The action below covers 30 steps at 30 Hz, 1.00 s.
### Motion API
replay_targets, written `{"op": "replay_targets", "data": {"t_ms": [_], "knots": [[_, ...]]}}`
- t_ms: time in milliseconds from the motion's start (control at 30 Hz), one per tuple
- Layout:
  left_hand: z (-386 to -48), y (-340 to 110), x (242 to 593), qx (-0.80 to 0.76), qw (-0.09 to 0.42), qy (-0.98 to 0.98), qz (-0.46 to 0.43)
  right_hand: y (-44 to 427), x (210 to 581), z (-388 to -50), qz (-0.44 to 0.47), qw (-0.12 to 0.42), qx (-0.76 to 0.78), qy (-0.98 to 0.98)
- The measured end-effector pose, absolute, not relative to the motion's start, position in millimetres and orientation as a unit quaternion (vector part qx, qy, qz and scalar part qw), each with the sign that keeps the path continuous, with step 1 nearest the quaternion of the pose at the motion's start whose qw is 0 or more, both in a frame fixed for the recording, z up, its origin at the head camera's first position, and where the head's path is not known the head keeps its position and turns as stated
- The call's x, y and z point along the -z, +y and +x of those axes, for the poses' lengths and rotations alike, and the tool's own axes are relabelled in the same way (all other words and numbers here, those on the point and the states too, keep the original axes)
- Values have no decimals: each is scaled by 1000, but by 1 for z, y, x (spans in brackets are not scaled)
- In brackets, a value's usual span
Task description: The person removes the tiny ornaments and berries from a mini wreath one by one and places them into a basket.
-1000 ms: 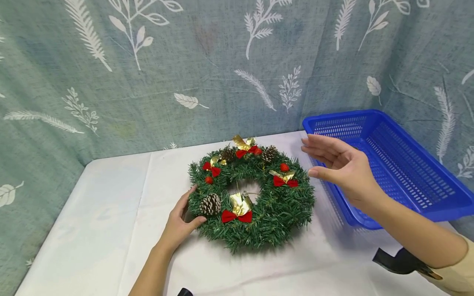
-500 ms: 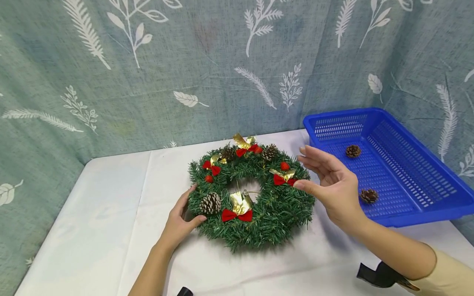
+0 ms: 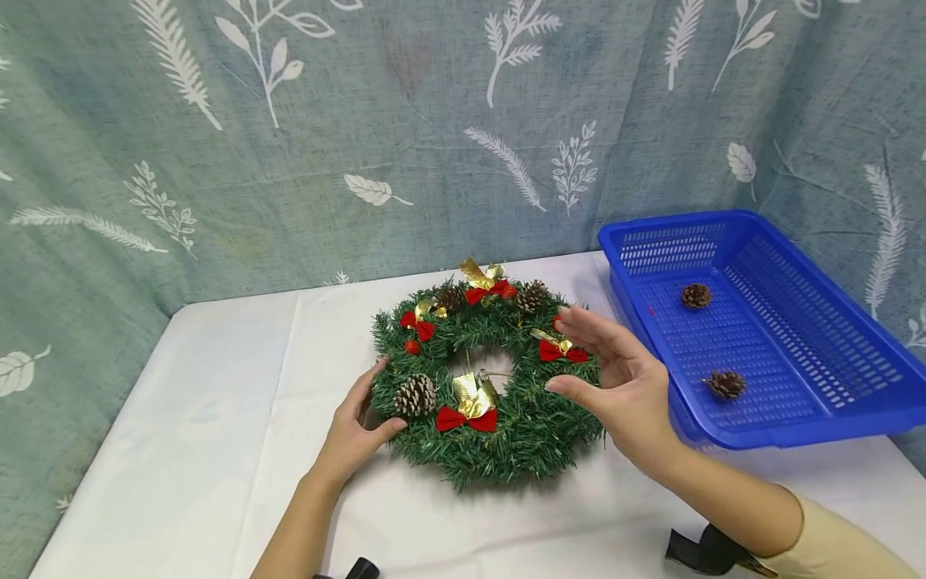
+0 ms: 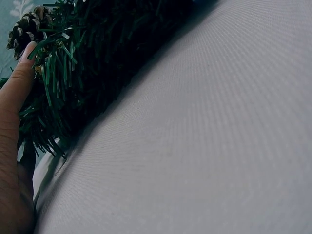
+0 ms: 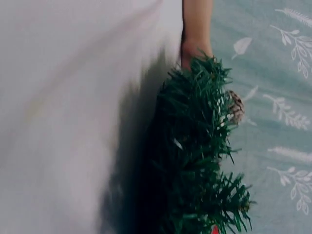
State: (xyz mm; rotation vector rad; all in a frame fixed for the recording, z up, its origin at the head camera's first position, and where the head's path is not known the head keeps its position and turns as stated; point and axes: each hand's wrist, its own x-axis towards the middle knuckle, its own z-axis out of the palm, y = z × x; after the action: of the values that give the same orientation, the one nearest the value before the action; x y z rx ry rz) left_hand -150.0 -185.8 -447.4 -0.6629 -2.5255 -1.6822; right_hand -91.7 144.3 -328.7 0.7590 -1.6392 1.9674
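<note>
A green Christmas wreath lies flat on the white-covered table, dressed with red-and-gold bows, red berries and pine cones. My left hand holds the wreath's left edge. In the left wrist view its thumb lies against the greenery, just under a pine cone; most of the other fingers are hidden there. Over the wreath's right side is my right hand, thumb and fingers spread apart with nothing between them. It partly hides a berry and the wreath's right edge.
Right of the wreath stands a blue plastic basket with two loose pine cones, one farther back and one nearer. A tiny red bit lies inside it too. Behind the table hangs a green leaf-patterned curtain.
My right hand has moved left and down from beside the basket to over the wreath's right side, uncovering the basket's pine cones. The left hand stays at the wreath's left edge.
</note>
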Motion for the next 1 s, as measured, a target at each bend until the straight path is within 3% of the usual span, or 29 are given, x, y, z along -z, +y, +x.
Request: {"op": "replay_targets", "data": {"t_ms": [433, 1000], "knots": [[-151, -186, 445, 532, 15, -821, -206, 125, 335, -94, 300, 229, -708, -597], [-151, -186, 449, 541, 28, -813, -214, 100, 342, -95, 271, 186, -676, -659]]}}
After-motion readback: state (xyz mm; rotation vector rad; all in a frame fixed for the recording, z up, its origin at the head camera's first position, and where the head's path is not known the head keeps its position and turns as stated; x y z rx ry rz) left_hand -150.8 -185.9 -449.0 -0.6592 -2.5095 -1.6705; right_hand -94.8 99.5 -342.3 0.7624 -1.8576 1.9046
